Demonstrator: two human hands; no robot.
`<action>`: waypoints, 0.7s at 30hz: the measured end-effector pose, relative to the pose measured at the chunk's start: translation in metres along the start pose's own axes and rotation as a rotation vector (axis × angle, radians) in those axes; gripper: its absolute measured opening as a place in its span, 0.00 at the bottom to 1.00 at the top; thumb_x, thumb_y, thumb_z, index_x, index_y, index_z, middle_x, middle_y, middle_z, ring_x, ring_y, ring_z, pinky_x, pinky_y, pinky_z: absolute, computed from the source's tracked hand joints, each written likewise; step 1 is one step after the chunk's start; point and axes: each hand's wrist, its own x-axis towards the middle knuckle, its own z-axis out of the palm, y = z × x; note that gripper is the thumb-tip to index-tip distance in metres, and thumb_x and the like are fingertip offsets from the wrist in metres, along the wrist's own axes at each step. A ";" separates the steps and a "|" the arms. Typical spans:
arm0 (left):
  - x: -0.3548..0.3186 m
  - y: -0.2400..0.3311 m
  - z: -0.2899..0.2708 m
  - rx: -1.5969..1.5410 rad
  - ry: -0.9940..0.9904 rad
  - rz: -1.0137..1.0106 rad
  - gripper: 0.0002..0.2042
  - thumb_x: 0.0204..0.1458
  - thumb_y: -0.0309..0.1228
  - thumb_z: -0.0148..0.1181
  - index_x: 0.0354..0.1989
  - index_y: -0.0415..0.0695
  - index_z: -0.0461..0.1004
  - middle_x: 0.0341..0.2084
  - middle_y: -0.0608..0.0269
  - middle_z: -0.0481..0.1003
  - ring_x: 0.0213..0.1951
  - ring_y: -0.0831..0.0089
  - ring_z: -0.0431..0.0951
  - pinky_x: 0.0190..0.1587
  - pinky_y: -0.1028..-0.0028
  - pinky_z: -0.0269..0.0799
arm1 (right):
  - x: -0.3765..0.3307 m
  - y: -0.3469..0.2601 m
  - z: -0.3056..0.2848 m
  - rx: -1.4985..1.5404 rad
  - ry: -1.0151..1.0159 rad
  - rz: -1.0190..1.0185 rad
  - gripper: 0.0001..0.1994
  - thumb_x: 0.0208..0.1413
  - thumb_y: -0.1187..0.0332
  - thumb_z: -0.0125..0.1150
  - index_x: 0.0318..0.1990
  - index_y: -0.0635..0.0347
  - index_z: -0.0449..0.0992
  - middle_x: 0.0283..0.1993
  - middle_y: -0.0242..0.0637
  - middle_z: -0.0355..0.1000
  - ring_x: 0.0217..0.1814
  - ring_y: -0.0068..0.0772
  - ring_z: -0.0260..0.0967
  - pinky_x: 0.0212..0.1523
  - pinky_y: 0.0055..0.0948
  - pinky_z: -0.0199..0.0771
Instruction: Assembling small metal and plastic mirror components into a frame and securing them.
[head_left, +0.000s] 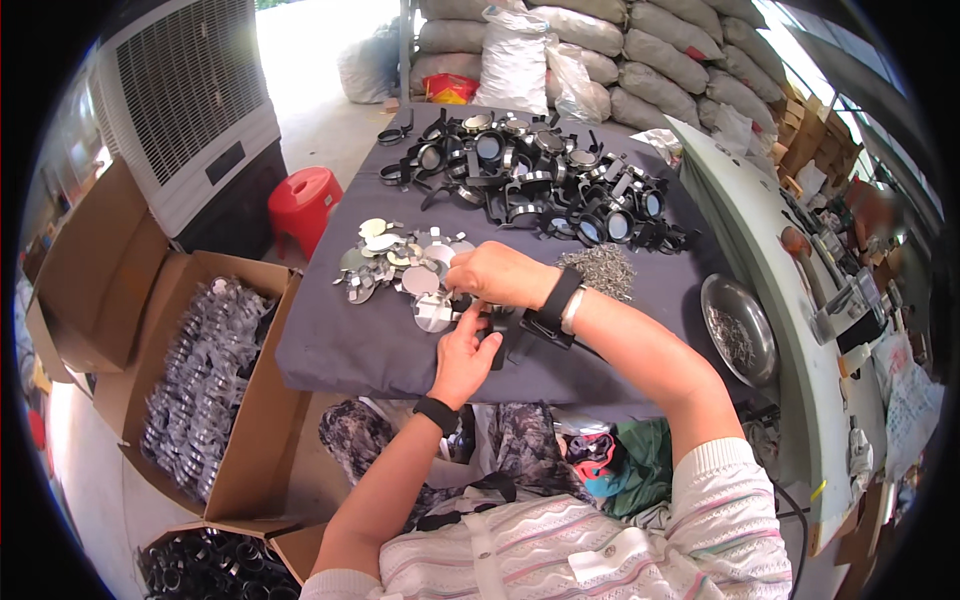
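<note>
Two bare hands working close: right hand (497, 274) curling down at edge of loose round silver metal discs (420, 281), left hand (464, 360) extending just nearer body; fingertips partly hidden, cannot tell whether either is pinching anything. Crowding fingers could be causing slips; right hand drifting outward could be scattering pile of tiny silver metal pieces (600, 270). Discs lying left of right fingertips, beyond left hand.

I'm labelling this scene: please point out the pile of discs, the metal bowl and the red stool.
Pile of discs (420, 281): head view, on a flat disc near its middle.
Metal bowl (733, 297): head view, on its bare inner wall.
Red stool (303, 203): head view, on its seat.
</note>
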 end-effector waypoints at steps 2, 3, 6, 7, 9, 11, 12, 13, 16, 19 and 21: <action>0.001 0.001 0.001 -0.051 -0.022 -0.033 0.28 0.50 0.22 0.56 0.62 0.42 0.59 0.39 0.59 0.75 0.24 0.88 0.68 0.25 0.83 0.66 | -0.016 -0.004 -0.010 0.119 0.198 0.023 0.04 0.44 0.74 0.60 0.30 0.60 0.75 0.25 0.39 0.68 0.27 0.42 0.70 0.28 0.34 0.69; 0.001 0.004 -0.001 -0.061 -0.033 -0.045 0.28 0.50 0.22 0.56 0.62 0.41 0.58 0.39 0.59 0.75 0.24 0.88 0.68 0.23 0.83 0.65 | -0.025 -0.010 -0.018 0.114 0.195 0.032 0.04 0.44 0.74 0.60 0.30 0.60 0.75 0.25 0.39 0.68 0.27 0.42 0.70 0.28 0.34 0.69; 0.002 0.005 0.001 -0.126 -0.008 -0.084 0.29 0.47 0.23 0.58 0.61 0.40 0.60 0.34 0.57 0.78 0.26 0.81 0.74 0.32 0.78 0.71 | -0.057 -0.024 -0.039 0.116 0.403 0.388 0.03 0.47 0.76 0.61 0.29 0.63 0.73 0.28 0.40 0.68 0.30 0.41 0.70 0.30 0.34 0.69; 0.004 0.007 0.001 -0.165 -0.002 -0.123 0.29 0.47 0.23 0.58 0.61 0.39 0.59 0.33 0.58 0.77 0.25 0.81 0.73 0.31 0.79 0.71 | -0.068 -0.026 -0.039 0.111 0.402 0.395 0.03 0.47 0.76 0.61 0.29 0.63 0.73 0.28 0.40 0.68 0.30 0.41 0.70 0.30 0.34 0.69; 0.009 0.010 0.003 -0.206 -0.005 -0.165 0.29 0.47 0.22 0.58 0.61 0.39 0.59 0.32 0.58 0.77 0.25 0.81 0.73 0.31 0.79 0.71 | -0.088 -0.032 -0.035 0.058 0.440 0.512 0.04 0.47 0.76 0.61 0.29 0.63 0.71 0.28 0.41 0.68 0.30 0.43 0.69 0.30 0.34 0.68; 0.012 0.011 0.002 -0.036 -0.004 -0.189 0.30 0.47 0.22 0.57 0.62 0.38 0.57 0.30 0.58 0.76 0.24 0.82 0.71 0.30 0.79 0.70 | -0.098 -0.042 -0.027 -0.009 0.421 0.520 0.05 0.47 0.76 0.61 0.29 0.63 0.69 0.28 0.42 0.69 0.30 0.46 0.70 0.29 0.36 0.69; 0.016 0.002 0.003 -0.054 0.004 -0.144 0.32 0.47 0.22 0.57 0.63 0.38 0.55 0.29 0.60 0.75 0.25 0.82 0.71 0.29 0.79 0.70 | -0.099 -0.047 -0.023 -0.037 0.409 0.560 0.05 0.48 0.75 0.60 0.30 0.63 0.69 0.29 0.43 0.70 0.31 0.47 0.70 0.31 0.38 0.70; 0.014 -0.002 0.004 -0.052 0.007 -0.147 0.32 0.47 0.22 0.57 0.63 0.38 0.55 0.29 0.60 0.75 0.25 0.82 0.71 0.29 0.79 0.70 | -0.099 -0.051 -0.019 -0.063 0.397 0.599 0.05 0.49 0.74 0.58 0.30 0.63 0.68 0.30 0.44 0.70 0.33 0.49 0.70 0.32 0.40 0.71; 0.012 0.009 0.017 -0.212 -0.019 -0.144 0.34 0.47 0.20 0.58 0.65 0.39 0.52 0.28 0.63 0.74 0.26 0.82 0.70 0.30 0.79 0.69 | -0.103 -0.047 0.002 -0.062 0.486 0.587 0.06 0.49 0.74 0.59 0.32 0.62 0.68 0.30 0.43 0.71 0.31 0.50 0.71 0.31 0.41 0.71; 0.003 0.014 0.023 -0.259 -0.041 -0.118 0.37 0.47 0.19 0.59 0.66 0.39 0.49 0.27 0.66 0.72 0.27 0.83 0.70 0.30 0.81 0.68 | -0.095 -0.047 0.018 -0.079 0.551 0.545 0.06 0.49 0.74 0.57 0.32 0.61 0.67 0.29 0.42 0.71 0.28 0.49 0.71 0.28 0.41 0.71; 0.001 0.022 0.020 -0.229 -0.023 -0.100 0.38 0.47 0.20 0.60 0.67 0.40 0.47 0.26 0.67 0.71 0.28 0.83 0.69 0.31 0.82 0.67 | -0.094 -0.045 0.031 -0.118 0.494 0.501 0.05 0.49 0.74 0.55 0.31 0.60 0.65 0.28 0.41 0.69 0.28 0.48 0.71 0.28 0.40 0.71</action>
